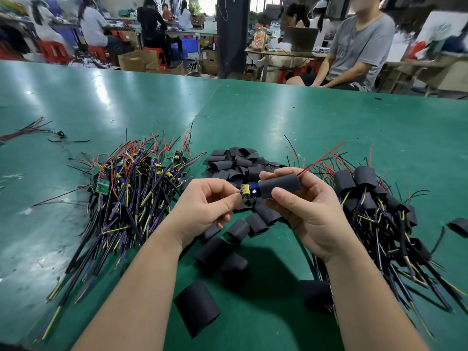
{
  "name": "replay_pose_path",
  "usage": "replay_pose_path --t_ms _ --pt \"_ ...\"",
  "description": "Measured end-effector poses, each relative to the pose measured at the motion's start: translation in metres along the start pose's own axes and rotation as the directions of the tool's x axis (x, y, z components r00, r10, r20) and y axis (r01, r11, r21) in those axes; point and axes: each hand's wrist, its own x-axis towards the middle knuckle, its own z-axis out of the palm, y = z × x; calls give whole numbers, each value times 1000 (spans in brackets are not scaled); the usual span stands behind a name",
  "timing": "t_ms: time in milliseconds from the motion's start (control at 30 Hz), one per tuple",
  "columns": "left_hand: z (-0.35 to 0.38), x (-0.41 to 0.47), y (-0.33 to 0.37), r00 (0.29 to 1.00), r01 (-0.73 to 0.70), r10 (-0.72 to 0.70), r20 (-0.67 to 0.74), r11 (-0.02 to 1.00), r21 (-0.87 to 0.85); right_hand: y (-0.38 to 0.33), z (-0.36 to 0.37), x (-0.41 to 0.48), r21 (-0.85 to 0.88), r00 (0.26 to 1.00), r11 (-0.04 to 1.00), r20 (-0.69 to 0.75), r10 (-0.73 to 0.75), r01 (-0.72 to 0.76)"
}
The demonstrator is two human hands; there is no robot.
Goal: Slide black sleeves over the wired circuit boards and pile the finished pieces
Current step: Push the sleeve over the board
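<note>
My right hand [307, 214] holds a black sleeve [279, 186] between thumb and fingers, above the table's middle. A wired circuit board [249, 191] sticks out of the sleeve's left end, showing yellow and blue parts. My left hand [206, 206] pinches that exposed end. Red wires [321, 158] leave the sleeve's right end. A heap of bare wired boards [131, 178] lies to the left. Loose black sleeves [235, 163] are piled in the middle and scattered near me. Sleeved pieces [374, 198] are piled at the right.
The green table [278, 117] stretches far ahead. A few stray wires [30, 130] lie at the far left. A lone sleeve [459, 225] sits at the right edge. A seated person [354, 51] is beyond the far edge, with other workers behind.
</note>
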Motion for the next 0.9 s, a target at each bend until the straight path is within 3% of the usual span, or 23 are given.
replay_pose_path --t_ms 200,333,500,600,767,900 --pt "0 1 -2 1000 5 -5 3 1000 7 -1 -5 2 -226 998 973 -37 -58 48" --pt "2 0 -2 1000 -15 15 16 1000 6 2 -4 0 -94 1000 996 -8 6 -7" --pt "8 0 -2 1000 -19 19 9 998 58 10 4 1 -207 991 975 -120 50 -75" --pt "10 2 -3 1000 -31 31 6 994 104 13 6 1 -173 983 981 -172 59 -89" --pt "10 2 -6 999 -39 42 -9 985 169 13 6 0 -268 991 961 -128 30 -64" --pt "7 5 -6 997 -8 12 -78 998 56 14 10 -2 -264 992 962 -124 36 -68"
